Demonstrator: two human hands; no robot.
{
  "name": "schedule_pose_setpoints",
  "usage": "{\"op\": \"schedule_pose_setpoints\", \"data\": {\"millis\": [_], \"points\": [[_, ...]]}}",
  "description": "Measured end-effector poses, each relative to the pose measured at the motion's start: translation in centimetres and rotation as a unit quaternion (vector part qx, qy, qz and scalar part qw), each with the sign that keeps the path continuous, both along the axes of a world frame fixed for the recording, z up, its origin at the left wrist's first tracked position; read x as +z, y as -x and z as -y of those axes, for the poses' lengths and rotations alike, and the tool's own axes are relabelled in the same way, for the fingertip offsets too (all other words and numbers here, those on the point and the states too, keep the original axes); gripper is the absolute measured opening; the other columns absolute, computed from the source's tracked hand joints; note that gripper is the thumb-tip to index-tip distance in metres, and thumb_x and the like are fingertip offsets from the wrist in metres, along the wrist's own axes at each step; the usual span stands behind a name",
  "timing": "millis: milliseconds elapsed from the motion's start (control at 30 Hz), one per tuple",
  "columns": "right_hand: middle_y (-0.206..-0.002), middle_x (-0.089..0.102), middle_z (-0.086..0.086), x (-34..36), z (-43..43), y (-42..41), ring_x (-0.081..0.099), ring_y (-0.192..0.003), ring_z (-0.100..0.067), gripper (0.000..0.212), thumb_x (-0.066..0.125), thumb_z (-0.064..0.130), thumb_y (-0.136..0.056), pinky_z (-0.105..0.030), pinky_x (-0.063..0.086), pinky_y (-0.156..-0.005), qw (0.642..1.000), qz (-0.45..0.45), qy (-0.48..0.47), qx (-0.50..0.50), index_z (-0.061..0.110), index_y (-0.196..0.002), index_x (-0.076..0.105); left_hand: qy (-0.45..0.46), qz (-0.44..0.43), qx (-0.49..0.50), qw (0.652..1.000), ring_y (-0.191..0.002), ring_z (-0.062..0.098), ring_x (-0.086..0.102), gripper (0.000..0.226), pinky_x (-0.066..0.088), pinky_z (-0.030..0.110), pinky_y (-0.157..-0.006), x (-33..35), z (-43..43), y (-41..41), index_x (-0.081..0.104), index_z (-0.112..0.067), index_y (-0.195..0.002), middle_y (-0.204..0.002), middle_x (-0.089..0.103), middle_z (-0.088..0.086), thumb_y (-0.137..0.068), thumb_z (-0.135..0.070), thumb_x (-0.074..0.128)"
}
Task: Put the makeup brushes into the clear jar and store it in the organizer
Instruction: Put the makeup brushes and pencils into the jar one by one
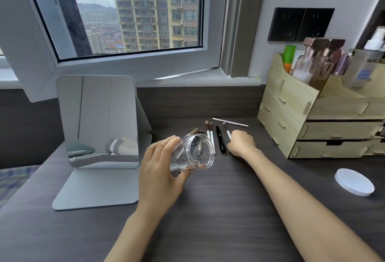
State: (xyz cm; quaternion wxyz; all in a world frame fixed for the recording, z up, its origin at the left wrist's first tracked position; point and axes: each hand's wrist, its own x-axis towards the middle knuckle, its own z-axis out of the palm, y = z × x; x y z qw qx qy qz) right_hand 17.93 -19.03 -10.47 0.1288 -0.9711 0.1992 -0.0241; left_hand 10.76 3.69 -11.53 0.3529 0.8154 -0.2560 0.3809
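- At far left on the desk point(218, 209) a standing mirror point(100, 122) sits just beside our work; we should keep the jar's swing away from it.
- Our left hand point(160, 174) has its grip wrapped around the clear jar point(195, 153), tipped on its side with the open mouth facing right toward the brushes. The jar is see-through with a ridged rim; whether anything is inside it yet we cannot tell.
- To do this step well, we hold the mouth steady and low, so handles slide in without catching the rim.
- The makeup brushes point(210, 134) lie in a loose row on the desk just behind the jar: slim white and dark handles.
- Our right hand point(241, 142) rests curled over the row's right end, fingers around a white-handled brush point(228, 134); whether it is truly pinched we cannot tell.
- The jar's white lid point(354, 181) lies near right.
- The wooden organizer point(312, 111) stands at far right.
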Motion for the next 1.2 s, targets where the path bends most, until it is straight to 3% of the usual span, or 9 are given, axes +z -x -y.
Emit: {"op": "schedule_pose_setpoints", "data": {"millis": [100,167,300,433,567,733,900,1067,1200], "points": [[-0.077,0.067,-0.017,0.6,0.8,1.9,0.064,-0.068,-0.033,0.012,0.054,0.008,-0.08,-0.027,0.045,-0.054,0.989,0.049,-0.134,-0.025,0.003,-0.085,0.064,0.004,0.002,0.002,1.0,-0.106,0.015,0.047,0.079,0.031,0.014,-0.091,0.0,0.0,-0.1,0.048,-0.018,-0.12,-0.112,0.055,-0.008,-0.053,-0.019,0.09],[-0.053,0.058,-0.013,1.4,0.9,3.8,0.056,-0.041,-0.023,0.005,0.054,0.001,-0.075,-0.026,0.048,-0.042,0.939,0.127,-0.316,-0.036,-0.001,-0.076,0.059,0.006,0.003,0.001,1.0,-0.106,0.015,0.046,0.079,0.029,0.011,-0.092,-0.1,0.0,-0.1,0.048,-0.018,-0.121,-0.113,0.053,-0.01,-0.053,-0.02,0.09],[-0.065,0.061,-0.017,4.1,-0.3,8.5,0.069,-0.049,-0.022,0.016,0.051,-0.01,-0.08,-0.026,0.056,-0.044,0.801,0.272,-0.532,0.032,0.005,-0.08,0.049,0.005,-0.001,0.005,1.0,-0.105,0.015,0.046,0.081,0.029,0.011,-0.09,-0.1,0.1,0.0,0.048,-0.018,-0.121,-0.112,0.059,-0.004,-0.052,-0.018,0.09],[-0.074,0.071,-0.012,5.9,-2.6,12.7,0.074,-0.066,-0.023,0.011,0.054,0.009,-0.093,-0.023,0.059,-0.056,0.737,0.338,-0.571,0.131,0.007,-0.083,0.06,0.024,-0.01,0.008,1.0,-0.102,0.015,0.047,0.081,0.031,0.011,-0.088,-0.1,0.1,0.2,0.049,-0.018,-0.12,-0.11,0.053,-0.01,-0.051,-0.015,0.09],[-0.07,0.066,0.002,6.0,-5.2,13.7,0.067,-0.06,-0.006,0.012,0.062,0.008,-0.088,-0.017,0.055,-0.054,0.792,0.371,-0.435,0.215,0.017,-0.08,0.065,0.043,-0.034,0.002,0.998,-0.096,0.012,0.048,0.08,0.027,0.003,-0.085,-0.1,0.2,0.5,0.051,-0.018,-0.12,-0.107,0.05,-0.015,-0.05,-0.013,0.09],[-0.065,0.059,0.014,5.1,-6.7,12.6,0.059,-0.061,-0.004,0.031,0.071,0.009,-0.078,-0.018,0.048,-0.066,0.854,0.379,-0.3,0.192,0.036,-0.075,0.054,0.037,-0.032,-0.003,0.999,-0.097,0.012,0.048,0.077,0.028,0.003,-0.085,0.1,0.1,0.6,0.052,-0.016,-0.12,-0.109,0.051,-0.013,-0.052,-0.017,0.09],[-0.061,0.062,0.012,5.0,-6.6,12.7,0.058,-0.059,0.002,0.012,0.073,0.019,-0.078,-0.005,0.041,-0.054,0.856,0.378,-0.297,0.192,0.026,-0.077,0.064,0.048,-0.023,-0.001,0.999,-0.096,0.012,0.049,0.078,0.029,0.004,-0.084,0.2,0.1,0.5,0.049,-0.019,-0.12,-0.109,0.049,-0.016,-0.053,-0.02,0.089],[-0.061,0.061,0.006,4.5,-6.3,13.2,0.056,-0.05,-0.008,0.017,0.072,0.01,-0.079,-0.023,0.045,-0.047,0.823,0.358,-0.404,0.176,0.019,-0.076,0.058,0.037,-0.008,0.016,0.999,-0.101,0.016,0.049,0.08,0.035,0.014,-0.085,-0.1,0.0,0.1,0.049,-0.019,-0.12,-0.11,0.052,-0.012,-0.052,-0.019,0.09],[-0.074,0.07,0.015,4.0,-5.3,13.3,0.061,-0.066,-0.002,0.01,0.062,0.027,-0.089,-0.013,0.048,-0.057,0.854,0.283,-0.335,0.279,0.03,-0.087,0.071,0.02,-0.012,0.025,0.999,-0.103,0.017,0.048,0.08,0.036,0.018,-0.086,-0.3,-0.1,-0.1,0.049,-0.017,-0.121,-0.112,0.061,0.001,-0.053,-0.019,0.09]]}}
